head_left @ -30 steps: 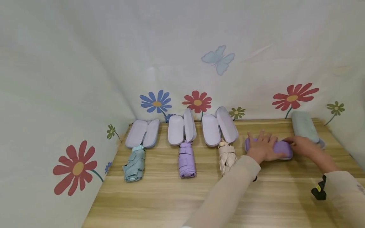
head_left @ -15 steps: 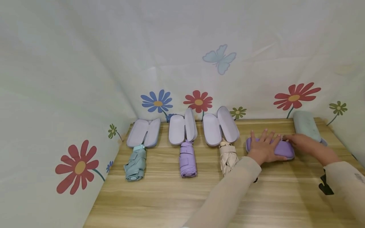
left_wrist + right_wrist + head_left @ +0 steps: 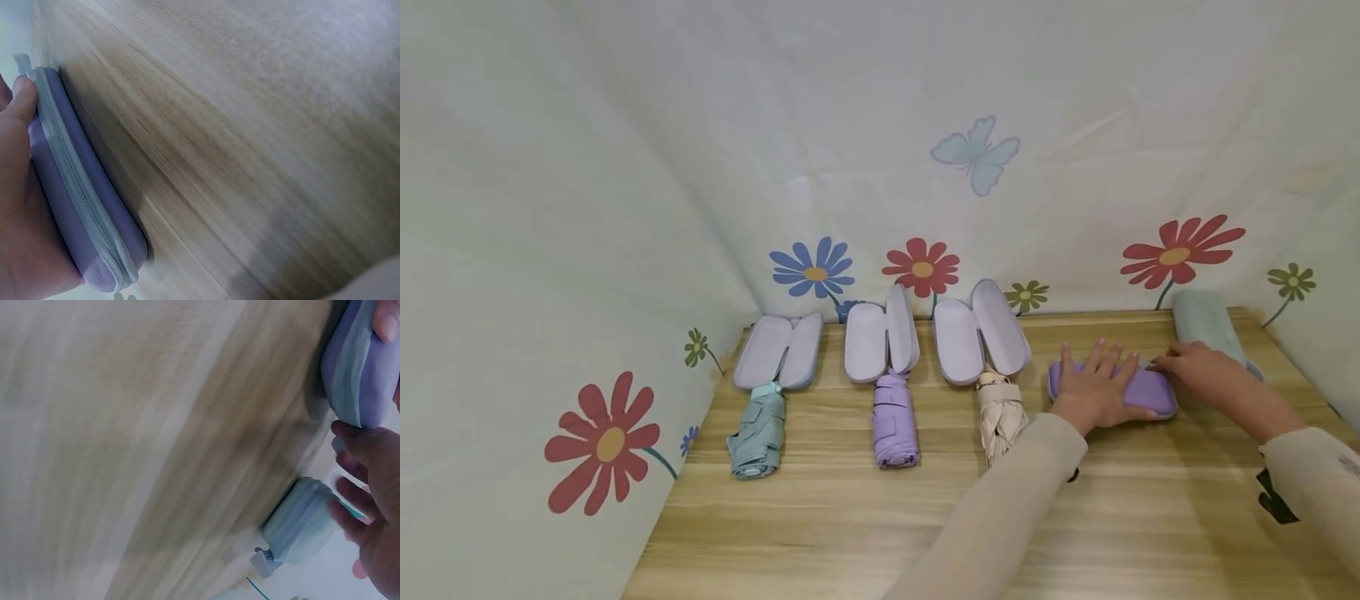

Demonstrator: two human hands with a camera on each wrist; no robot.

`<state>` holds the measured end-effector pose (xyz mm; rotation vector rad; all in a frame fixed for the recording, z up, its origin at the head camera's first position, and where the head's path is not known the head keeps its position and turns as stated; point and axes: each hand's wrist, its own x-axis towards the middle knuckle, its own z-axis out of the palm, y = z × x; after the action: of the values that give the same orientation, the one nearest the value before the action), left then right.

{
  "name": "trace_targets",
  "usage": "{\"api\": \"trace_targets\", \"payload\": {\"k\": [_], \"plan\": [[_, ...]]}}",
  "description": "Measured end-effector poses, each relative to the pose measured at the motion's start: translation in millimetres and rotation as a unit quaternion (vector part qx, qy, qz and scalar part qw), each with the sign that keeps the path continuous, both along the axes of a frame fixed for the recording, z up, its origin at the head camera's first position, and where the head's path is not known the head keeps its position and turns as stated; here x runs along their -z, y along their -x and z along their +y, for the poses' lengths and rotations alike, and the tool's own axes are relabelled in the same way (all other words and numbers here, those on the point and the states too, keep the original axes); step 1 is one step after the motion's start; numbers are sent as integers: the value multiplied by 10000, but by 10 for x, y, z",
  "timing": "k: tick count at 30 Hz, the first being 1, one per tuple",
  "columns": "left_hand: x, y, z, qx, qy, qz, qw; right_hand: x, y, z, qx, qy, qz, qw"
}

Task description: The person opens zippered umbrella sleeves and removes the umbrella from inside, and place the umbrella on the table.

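At four o'clock, steadying purple zip case (image 3: 1150, 395) under splayed left hand (image 3: 1093, 396); pinching pull tab (image 3: 339, 445) with right hand (image 3: 1208, 379), edging toward two o'clock, apparently working zipper (image 3: 80, 187).

Right hand (image 3: 385, 494), grey tab (image 3: 339, 445) in its pinch, at the end of the purple case (image 3: 377, 381), pale green case (image 3: 305, 519) nearby.

Pale walls (image 3: 850, 83), seemingly fabric, bear printed flowers (image 3: 922, 268) and a butterfly (image 3: 979, 158) above a wood-grained tabletop (image 3: 820, 533).

Head view: looked forward and down over table (image 3: 820, 533), farther off | left wrist, right wrist views: looked close along tabletop, tilted; both shared purple case (image 3: 87, 187).
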<state>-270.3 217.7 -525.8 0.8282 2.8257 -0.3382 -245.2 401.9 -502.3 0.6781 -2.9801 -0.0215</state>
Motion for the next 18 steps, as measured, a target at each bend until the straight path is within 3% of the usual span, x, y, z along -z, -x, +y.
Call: {"api": "trace_targets", "payload": {"k": [3,9,18], "plan": [[-14,-23,-8,-11,-40,6,10000,31,-100,0,223,-45,400,9989],[-27,-51,-7,-131,-107,55,9998,164,-250,47,412,389,1127,9920],[-26,-93,20,-478,-295,331,9979,230,-405,57,843,653,994,9893]]}}
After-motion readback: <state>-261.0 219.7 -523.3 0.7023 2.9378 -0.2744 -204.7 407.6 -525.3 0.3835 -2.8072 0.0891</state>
